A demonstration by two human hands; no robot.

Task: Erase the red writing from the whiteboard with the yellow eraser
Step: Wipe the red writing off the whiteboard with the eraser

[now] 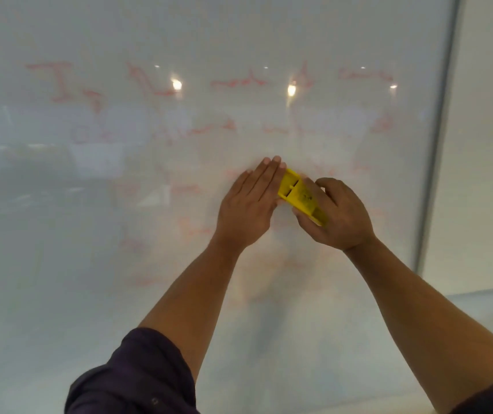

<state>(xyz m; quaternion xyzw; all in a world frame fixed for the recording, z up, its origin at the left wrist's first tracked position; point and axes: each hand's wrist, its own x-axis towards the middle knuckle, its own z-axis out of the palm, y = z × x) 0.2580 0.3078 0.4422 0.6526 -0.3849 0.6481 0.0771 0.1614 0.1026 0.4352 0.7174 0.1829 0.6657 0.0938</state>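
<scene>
Right hand (336, 215) grips the yellow eraser (300, 195), fingers curled round its lower end, holding it tilted against the whiteboard (269, 40). Just beside it, the left hand (249, 204) lies flat on the board with fingers straight and together, their edge touching the eraser's upper end. Red writing (60, 82) runs in faint, smeared lines above both hands, with paler traces to the left of and below them. Dark sleeves (137, 375) are pushed up both forearms.
</scene>
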